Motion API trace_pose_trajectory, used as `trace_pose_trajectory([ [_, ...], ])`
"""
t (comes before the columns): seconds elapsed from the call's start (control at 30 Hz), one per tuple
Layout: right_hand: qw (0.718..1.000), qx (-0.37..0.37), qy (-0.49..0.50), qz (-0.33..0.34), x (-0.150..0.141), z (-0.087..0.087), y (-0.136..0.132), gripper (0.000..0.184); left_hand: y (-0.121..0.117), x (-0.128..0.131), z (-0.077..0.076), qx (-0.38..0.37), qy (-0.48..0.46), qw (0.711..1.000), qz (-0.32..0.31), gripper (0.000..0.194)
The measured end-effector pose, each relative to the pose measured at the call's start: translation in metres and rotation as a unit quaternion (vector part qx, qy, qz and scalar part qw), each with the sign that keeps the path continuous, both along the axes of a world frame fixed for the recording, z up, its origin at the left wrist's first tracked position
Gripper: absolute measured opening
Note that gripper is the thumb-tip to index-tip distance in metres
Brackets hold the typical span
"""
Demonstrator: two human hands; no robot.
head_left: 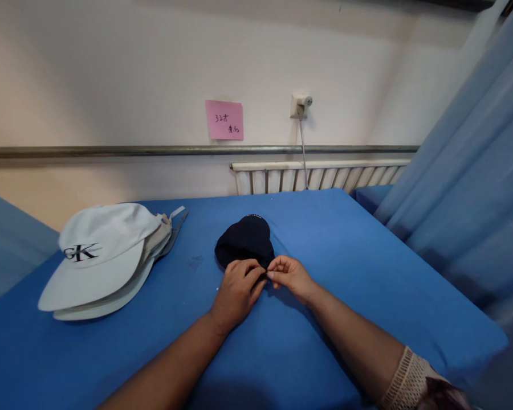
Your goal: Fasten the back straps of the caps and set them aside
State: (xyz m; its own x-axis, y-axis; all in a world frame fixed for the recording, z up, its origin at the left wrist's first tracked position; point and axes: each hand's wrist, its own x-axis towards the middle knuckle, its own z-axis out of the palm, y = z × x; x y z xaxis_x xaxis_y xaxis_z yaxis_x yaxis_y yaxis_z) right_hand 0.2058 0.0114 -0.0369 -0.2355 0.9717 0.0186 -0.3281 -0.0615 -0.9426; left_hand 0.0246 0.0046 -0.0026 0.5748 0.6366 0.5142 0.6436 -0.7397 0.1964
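A dark navy cap (245, 239) lies on the blue-covered table (325, 239), with its near edge under my fingers. My left hand (239, 290) is closed on that near edge, fingers curled over it. Beside it on the right, my right hand (291, 278) pinches at the same edge with thumb and forefinger, the fingertips of both hands almost meeting. Whatever small part of the cap sits between the fingertips is too small to make out. To the left, a stack of caps (106, 228) rests with a white one on top, bearing dark letters.
Behind the table, a metal rail (154, 151) runs along the wall above a white radiator (325, 177). A pink note (224, 120) is stuck to the wall, near a socket (300, 106) with a hanging cord. Blue curtain (474, 188) borders the right side.
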Motion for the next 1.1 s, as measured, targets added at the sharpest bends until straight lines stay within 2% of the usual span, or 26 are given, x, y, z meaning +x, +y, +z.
trace_pose_trajectory([
  [0.3, 0.999, 0.027, -0.006, -0.017, 0.009, 0.003, 0.001, 0.015, 0.004, -0.005, 0.001, -0.004, 0.021, 1.0, 0.009, 0.013],
  [0.57, 0.999, 0.041, -0.031, 0.011, 0.017, 0.003, 0.004, 0.008, 0.006, -0.01, -0.001, -0.008, 0.006, 1.0, 0.021, 0.014],
  [0.67, 0.996, -0.007, -0.081, 0.036, 0.017, -0.003, 0.005, 0.019, 0.007, -0.012, -0.003, -0.01, -0.002, 1.0, 0.019, 0.015],
  [0.77, 0.987, -0.105, -0.106, 0.06, 0.012, -0.005, 0.001, 0.036, 0.008, -0.013, -0.004, -0.004, -0.003, 1.0, 0.021, 0.015],
  [0.87, 0.978, -0.18, -0.044, 0.091, 0.003, 0.003, -0.01, 0.044, 0.007, -0.013, -0.003, -0.005, -0.007, 1.0, 0.023, 0.015],
  [0.97, 0.964, -0.218, 0.096, 0.115, -0.01, 0.013, -0.022, 0.036, 0.005, -0.012, -0.001, -0.007, -0.015, 1.0, 0.019, 0.016],
  [1.1, 0.924, -0.29, 0.249, 0.028, -0.027, 0.015, -0.028, 0.024, 0.003, -0.01, -0.001, -0.01, -0.021, 1.0, 0.011, 0.016],
])
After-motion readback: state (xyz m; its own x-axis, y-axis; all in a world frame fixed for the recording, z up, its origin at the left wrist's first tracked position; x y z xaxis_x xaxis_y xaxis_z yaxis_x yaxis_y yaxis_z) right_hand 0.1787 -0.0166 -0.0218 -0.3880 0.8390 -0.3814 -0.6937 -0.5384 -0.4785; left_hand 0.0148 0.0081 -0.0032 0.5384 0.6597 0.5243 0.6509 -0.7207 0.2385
